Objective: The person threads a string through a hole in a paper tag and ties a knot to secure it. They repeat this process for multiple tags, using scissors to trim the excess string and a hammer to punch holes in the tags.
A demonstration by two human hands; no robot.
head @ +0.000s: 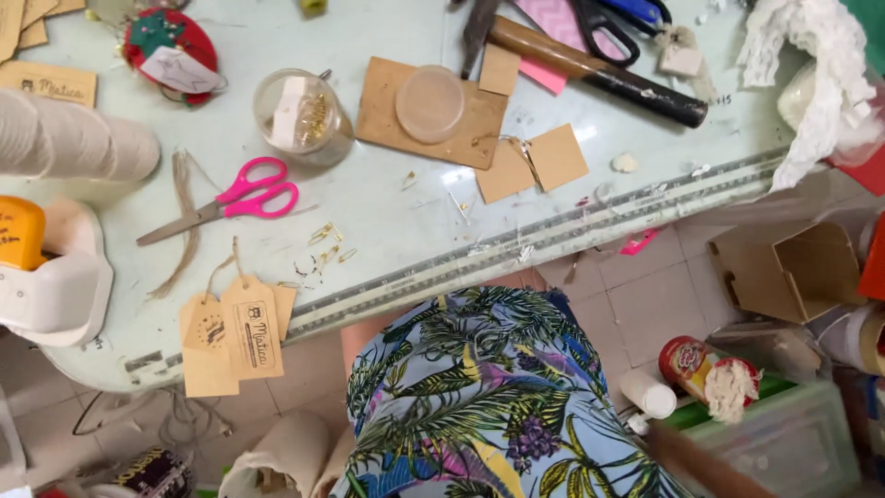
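Observation:
Neither of my hands shows clearly. A blurred brown streak (691,461) at the bottom right may be my arm, with its hand out of frame. My lap in a floral garment (479,397) fills the bottom middle, below the table edge. On the pale green table (387,221) lie pink-handled scissors (251,195), brown paper tags (232,337) on strings, loose gold safety pins (327,244) and a clear jar (302,115) of pins. A brown card (406,129) carries a clear lid (430,104), with square cards (544,161) beside it.
A hammer (599,74), dark scissors (613,28), a red pincushion (171,46) and white lace (820,74) lie at the back. A ruler strip (553,235) runs along the table edge. On the floor are a cardboard box (793,272), a tin (705,369) and a plastic bin (784,443).

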